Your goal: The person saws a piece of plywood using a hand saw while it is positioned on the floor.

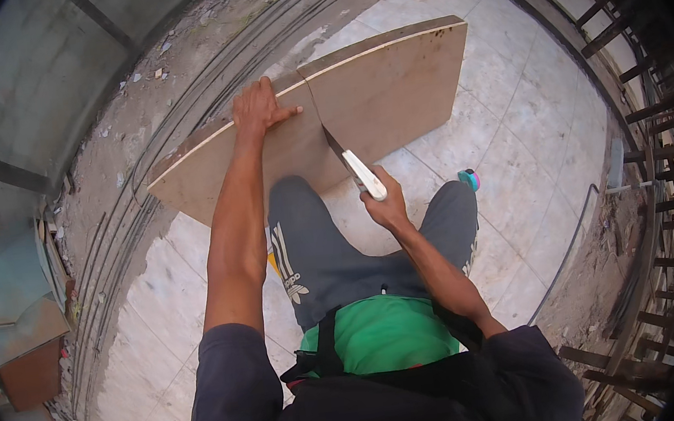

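Note:
A wide brown wooden board point(394, 85) stands on its long edge in front of my knees, tilted. My left hand point(258, 110) grips its upper edge left of the middle, fingers over the edge and thumb on the near face. My right hand point(386, 199) is closed round the white handle of a handsaw point(361, 173). The saw's blade sits in the board's face, at the lower end of a narrow cut that runs down from the upper edge. The blade's far part is hidden by the board.
Pale floor tiles point(512, 159) lie under the board. A small turquoise and pink object point(470, 180) is beside my right knee. Long dark rods point(103, 292) run along the left. Sheets and panels point(11, 277) lean at far left; stacked wooden bars point(673, 200) line the right.

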Demonstrator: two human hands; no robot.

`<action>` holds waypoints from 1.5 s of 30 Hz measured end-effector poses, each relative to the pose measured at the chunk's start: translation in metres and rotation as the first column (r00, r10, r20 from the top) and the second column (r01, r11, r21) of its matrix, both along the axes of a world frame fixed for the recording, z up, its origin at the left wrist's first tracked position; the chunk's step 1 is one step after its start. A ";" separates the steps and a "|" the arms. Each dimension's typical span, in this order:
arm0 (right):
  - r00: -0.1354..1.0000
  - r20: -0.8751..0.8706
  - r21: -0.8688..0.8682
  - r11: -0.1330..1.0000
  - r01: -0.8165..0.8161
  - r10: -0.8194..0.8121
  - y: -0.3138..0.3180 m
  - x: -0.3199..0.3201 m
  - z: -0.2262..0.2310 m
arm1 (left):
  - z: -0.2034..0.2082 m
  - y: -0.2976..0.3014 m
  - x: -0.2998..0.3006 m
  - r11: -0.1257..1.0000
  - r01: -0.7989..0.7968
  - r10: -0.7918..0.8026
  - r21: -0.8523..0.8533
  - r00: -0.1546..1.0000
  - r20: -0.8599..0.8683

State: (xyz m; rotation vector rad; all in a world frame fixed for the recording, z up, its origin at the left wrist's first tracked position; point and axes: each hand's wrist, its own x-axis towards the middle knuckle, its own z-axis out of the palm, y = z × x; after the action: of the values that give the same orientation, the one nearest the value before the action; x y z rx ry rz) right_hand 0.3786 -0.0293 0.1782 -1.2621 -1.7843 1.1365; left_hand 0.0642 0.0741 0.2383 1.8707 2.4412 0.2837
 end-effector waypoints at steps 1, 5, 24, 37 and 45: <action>0.993 0.117 -0.002 1.000 0.026 -0.025 0.024 -0.019 -0.003 | 0.003 0.001 0.003 1.000 0.006 -0.006 0.005 1.000 0.020; 0.998 -0.039 -0.052 0.998 -0.043 0.041 -0.013 -0.002 0.003 | 0.004 -0.013 -0.023 1.000 0.007 -0.007 -0.021 1.000 -0.005; 0.997 0.046 -0.118 0.991 -0.059 0.065 -0.098 0.099 0.072 | 0.023 -0.013 -0.011 0.986 -0.059 0.063 -0.158 0.998 0.017; 0.997 0.053 -0.181 0.982 -0.047 0.057 -0.068 0.049 0.058 | 0.023 -0.010 -0.019 0.981 -0.068 0.072 -0.183 0.997 0.014; 0.997 0.069 -0.081 0.997 -0.018 0.023 0.019 -0.006 0.003 | 0.018 0.006 0.007 0.984 -0.045 0.050 -0.173 0.999 0.023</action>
State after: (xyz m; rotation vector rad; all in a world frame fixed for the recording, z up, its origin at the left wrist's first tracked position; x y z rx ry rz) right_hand 0.3724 -0.0101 0.1811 -1.3485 -1.8223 1.2002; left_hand 0.0716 0.0803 0.2560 1.7290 2.4088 0.0943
